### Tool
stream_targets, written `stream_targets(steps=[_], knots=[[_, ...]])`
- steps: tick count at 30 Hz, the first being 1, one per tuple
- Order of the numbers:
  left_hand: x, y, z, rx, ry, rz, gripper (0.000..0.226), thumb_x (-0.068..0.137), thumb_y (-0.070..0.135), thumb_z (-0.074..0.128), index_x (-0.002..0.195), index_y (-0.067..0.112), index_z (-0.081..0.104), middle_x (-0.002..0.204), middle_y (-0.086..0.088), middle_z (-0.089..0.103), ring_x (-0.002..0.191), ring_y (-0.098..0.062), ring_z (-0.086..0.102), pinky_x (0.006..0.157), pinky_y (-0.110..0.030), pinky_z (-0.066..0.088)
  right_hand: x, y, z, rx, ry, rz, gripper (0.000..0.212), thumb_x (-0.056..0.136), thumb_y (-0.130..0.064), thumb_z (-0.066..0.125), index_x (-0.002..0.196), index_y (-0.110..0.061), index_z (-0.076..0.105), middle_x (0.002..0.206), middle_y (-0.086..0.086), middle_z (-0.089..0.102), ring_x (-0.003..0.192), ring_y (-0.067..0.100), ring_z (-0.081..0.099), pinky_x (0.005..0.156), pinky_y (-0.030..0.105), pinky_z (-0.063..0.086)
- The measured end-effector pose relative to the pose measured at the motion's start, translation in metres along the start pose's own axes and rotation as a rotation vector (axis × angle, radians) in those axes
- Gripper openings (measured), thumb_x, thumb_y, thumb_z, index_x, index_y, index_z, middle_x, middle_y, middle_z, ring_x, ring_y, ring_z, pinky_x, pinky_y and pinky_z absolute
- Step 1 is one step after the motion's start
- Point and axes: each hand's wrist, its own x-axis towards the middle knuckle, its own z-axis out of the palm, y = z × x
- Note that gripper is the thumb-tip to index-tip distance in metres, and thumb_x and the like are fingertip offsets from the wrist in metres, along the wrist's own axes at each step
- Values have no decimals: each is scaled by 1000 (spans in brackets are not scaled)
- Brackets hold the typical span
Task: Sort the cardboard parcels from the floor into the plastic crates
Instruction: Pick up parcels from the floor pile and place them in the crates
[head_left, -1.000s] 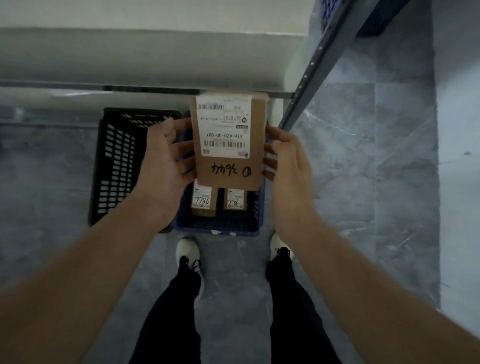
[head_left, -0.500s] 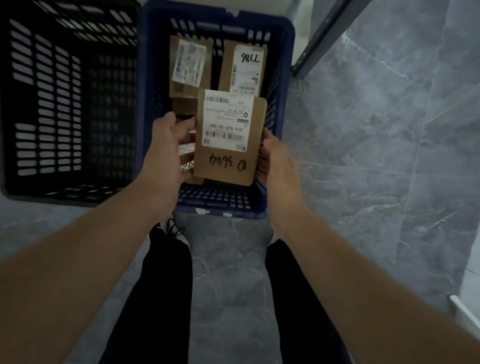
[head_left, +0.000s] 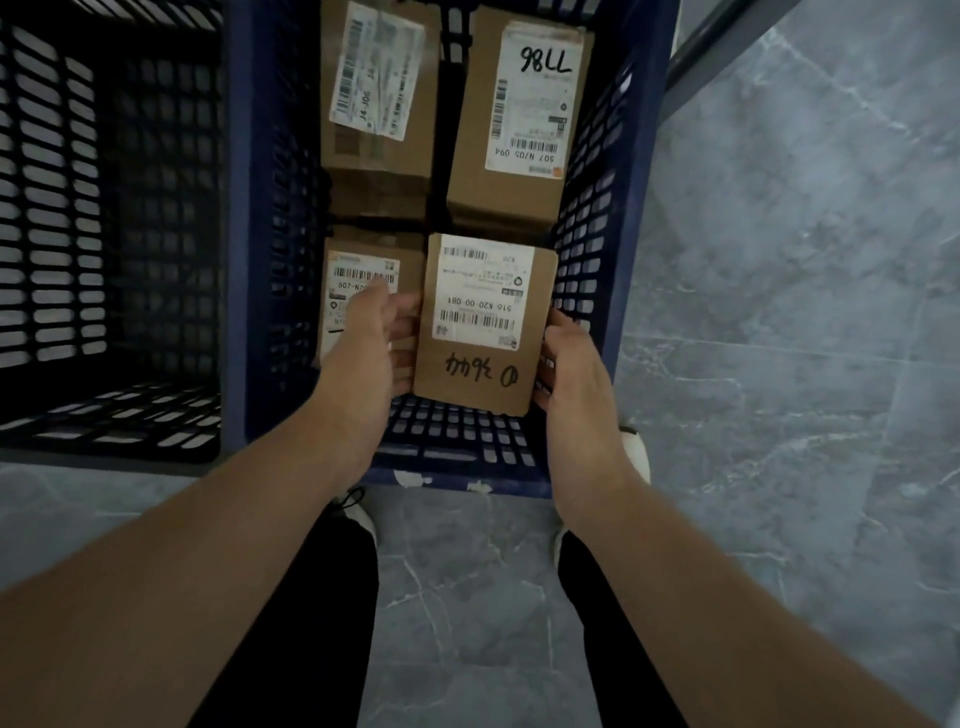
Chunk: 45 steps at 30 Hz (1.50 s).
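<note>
A brown cardboard parcel (head_left: 485, 322) with a white label and handwritten digits sits low inside the blue plastic crate (head_left: 249, 218), at its near right corner. My left hand (head_left: 369, 353) presses its left side and my right hand (head_left: 569, 364) its right side. Three other parcels are in the crate: one at the near left (head_left: 358, 270), partly hidden by my left hand, one at the far left (head_left: 379, 98), and one at the far right (head_left: 514, 119) marked 7786.
A black plastic crate (head_left: 104, 234) stands against the blue one's left side, with nothing visible in it. Grey marble floor (head_left: 779, 312) spreads to the right. A dark metal rack leg (head_left: 717, 41) crosses the top right. My legs and white shoes are below the blue crate.
The parcel has gone from chest height down into the blue crate's near right corner, still between both hands. The view has dropped closer over the crates.
</note>
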Motion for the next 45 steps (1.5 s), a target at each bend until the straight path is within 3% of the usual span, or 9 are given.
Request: stream_targets(steps=[6,16,23,25,29,32,35,37,45], knots=[[26,-9,8,35,-57,-24,58,107,54,20,147,27,53,145,0,58,119,-13,57,109,-38,42,29,8,5,-17,46,33,55,99,-53,49,148,-30,61,132,-9,73,121,13,69,107,45,57],[54,-26,13,81,-91,-83,56,106,56,24,155,34,39,163,0,37,139,-19,40,107,-37,32,52,19,12,-45,55,108,38,113,-39,38,140,-32,64,119,-14,72,106,2,65,76,17,47],[46,-20,12,111,-79,-67,57,104,59,29,155,36,38,163,2,37,147,-23,35,118,-42,31,42,12,21,-46,94,76,76,90,-62,40,159,-32,50,147,-8,64,135,17,59,116,44,47],[33,-12,15,99,-58,-39,51,104,57,29,149,38,47,153,9,49,140,-12,44,111,-30,38,34,10,23,-15,113,66,91,79,-68,41,161,-31,48,152,-6,63,139,21,57,121,52,44],[0,20,23,146,-92,22,35,106,54,29,101,43,62,84,28,72,70,18,64,61,-2,47,3,-16,25,50,104,58,79,84,-63,44,151,-26,59,137,-2,73,129,25,66,116,56,50],[-29,48,24,121,-150,61,52,105,56,28,150,35,45,149,12,51,132,-3,50,107,-18,38,-21,-43,25,121,115,11,42,106,-45,42,130,-26,71,119,-2,78,115,24,71,111,56,55],[-61,76,17,118,-186,93,57,106,56,26,156,30,37,154,8,45,117,-5,49,91,-18,44,-49,-73,29,184,104,-15,33,109,-44,44,118,-28,72,109,-4,75,105,20,69,110,56,53],[-84,94,9,133,-213,142,57,107,55,23,156,30,37,159,5,41,130,-8,43,110,-29,34,-72,-94,35,200,91,-32,33,106,-46,46,117,-30,73,113,-4,76,111,20,71,109,53,56],[-184,166,-33,170,-272,326,53,107,53,22,152,34,43,128,13,58,133,-16,45,108,-30,30,-195,-179,55,191,61,-152,27,115,-36,42,102,-38,66,75,-24,70,54,-20,61,46,3,43]])
